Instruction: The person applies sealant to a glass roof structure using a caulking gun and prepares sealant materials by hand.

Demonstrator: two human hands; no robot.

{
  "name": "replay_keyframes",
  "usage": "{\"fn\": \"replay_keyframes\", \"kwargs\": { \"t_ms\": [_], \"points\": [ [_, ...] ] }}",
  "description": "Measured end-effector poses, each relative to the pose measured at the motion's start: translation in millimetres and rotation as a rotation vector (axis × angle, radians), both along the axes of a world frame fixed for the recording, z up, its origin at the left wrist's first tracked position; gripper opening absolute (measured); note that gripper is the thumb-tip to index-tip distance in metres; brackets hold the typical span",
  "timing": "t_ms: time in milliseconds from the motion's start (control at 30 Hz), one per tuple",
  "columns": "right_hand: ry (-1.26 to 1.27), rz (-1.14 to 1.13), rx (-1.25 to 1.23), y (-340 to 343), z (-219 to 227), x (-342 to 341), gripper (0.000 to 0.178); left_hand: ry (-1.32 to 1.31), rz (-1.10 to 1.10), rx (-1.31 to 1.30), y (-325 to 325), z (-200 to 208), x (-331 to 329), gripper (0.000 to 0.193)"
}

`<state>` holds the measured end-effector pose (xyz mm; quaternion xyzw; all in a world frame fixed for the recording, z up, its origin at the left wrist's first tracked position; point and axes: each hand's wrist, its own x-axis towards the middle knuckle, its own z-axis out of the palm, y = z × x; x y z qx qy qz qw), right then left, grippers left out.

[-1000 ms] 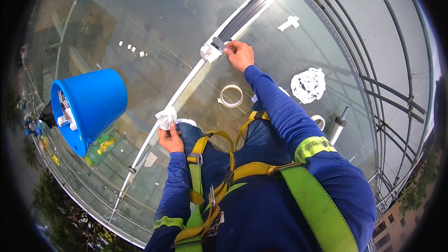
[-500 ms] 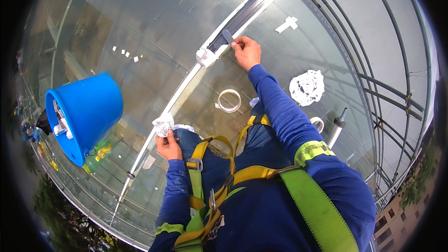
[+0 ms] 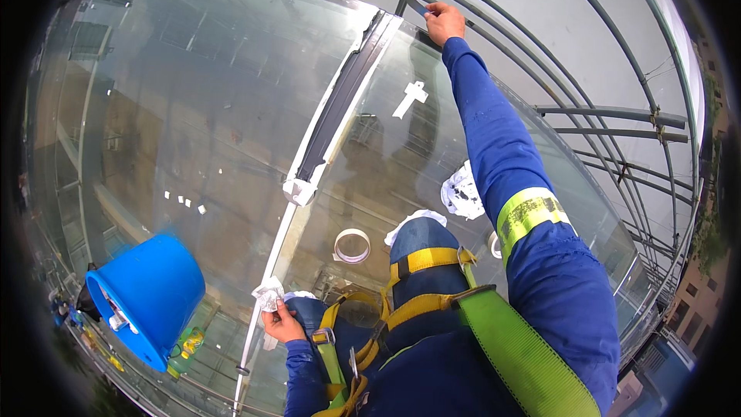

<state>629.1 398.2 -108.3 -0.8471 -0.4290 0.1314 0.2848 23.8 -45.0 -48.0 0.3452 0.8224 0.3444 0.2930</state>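
With my right arm stretched far forward, my right hand (image 3: pixel 445 23) grips a thin flat spatula (image 3: pixel 417 7) over the far edge of the glass panel (image 3: pixel 255 93). My left hand (image 3: pixel 284 326) pinches a crumpled piece of white paper (image 3: pixel 268 293) beside my left knee, over the white strip along the glass joint. Dark sealant (image 3: pixel 340 100) fills the upper stretch of that joint, between pale tape borders. A white crumpled wad (image 3: pixel 299 191) sits at the sealant's near end. Right of the joint lie a tape roll (image 3: pixel 352 260) and a black-stained white rag (image 3: pixel 462 191).
A blue bucket (image 3: pixel 166 293) lies tilted on the left, with a green bottle (image 3: pixel 185 349) beside it. Small white bits (image 3: pixel 184 201) and a cross-shaped white piece (image 3: pixel 412 98) rest on the glass. Metal bars (image 3: pixel 610 114) run beyond the far and right edges.
My right hand has moved forward from the joint to beyond the glass edge, carrying the spatula. The view has shifted, so the bucket and tape roll appear lower. My left hand still holds the paper.
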Motion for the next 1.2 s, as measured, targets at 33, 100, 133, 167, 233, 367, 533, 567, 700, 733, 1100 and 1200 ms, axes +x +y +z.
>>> {"fn": "replay_keyframes", "kwargs": {
  "t_ms": [33, 100, 133, 167, 233, 367, 533, 567, 700, 733, 1100, 1200],
  "points": [
    [0.014, 0.019, -0.054, 10.4, -3.8, 11.2, 0.024, 0.001, 0.0, -0.02, 3.1, -1.7, 4.2, 0.014],
    [0.075, 0.103, -0.149, 26.6, -10.8, 13.3, 0.023, 0.02, 0.006, -0.049, 5.7, -0.6, 7.6, 0.015],
    [0.118, 0.116, -0.196, 33.5, -15.2, 12.7, 0.023, 0.024, -0.002, -0.048, 7.6, -1.1, 8.3, 0.015],
    [0.122, 0.11, -0.196, 38.5, -20.2, 13.1, 0.023, 0.019, -0.001, -0.07, 9.3, -0.9, 9.0, 0.016],
    [0.077, 0.258, -0.253, 45.2, -29.1, 15.8, 0.025, 0.001, 0.006, -0.097, 11.7, -3.2, 10.8, 0.016],
    [0.128, 0.272, -0.262, 50.3, -40.4, 17.6, 0.026, 0.028, 0.002, -0.13, 11.3, -8.3, 7.6, 0.015],
    [0.184, 0.275, -0.223, 48.5, -42.8, 14.1, 0.025, 0.061, -0.002, -0.171, 10.7, -5.6, 4.1, 0.012],
    [0.181, 0.274, -0.225, 48.1, -43.0, 15.9, 0.025, 0.063, -0.006, -0.188, 11.4, -5.7, 4.4, 0.012],
    [0.175, 0.305, -0.203, 47.1, -43.0, 21.5, 0.024, 0.07, -0.019, -0.169, 13.4, -6.8, 7.4, 0.011],
    [0.173, 0.314, -0.194, 46.9, -43.0, 22.3, 0.024, 0.066, -0.014, -0.162, 14.0, -6.9, 8.2, 0.011],
    [0.213, 0.289, -0.196, 47.1, -43.1, 21.5, 0.024, 0.068, 0.008, -0.124, 10.0, -10.9, 4.1, 0.016],
    [0.207, 0.295, -0.205, 46.7, -41.1, 22.2, 0.024, 0.07, 0.01, -0.139, 10.8, -9.9, 4.5, 0.016]
  ]
}}
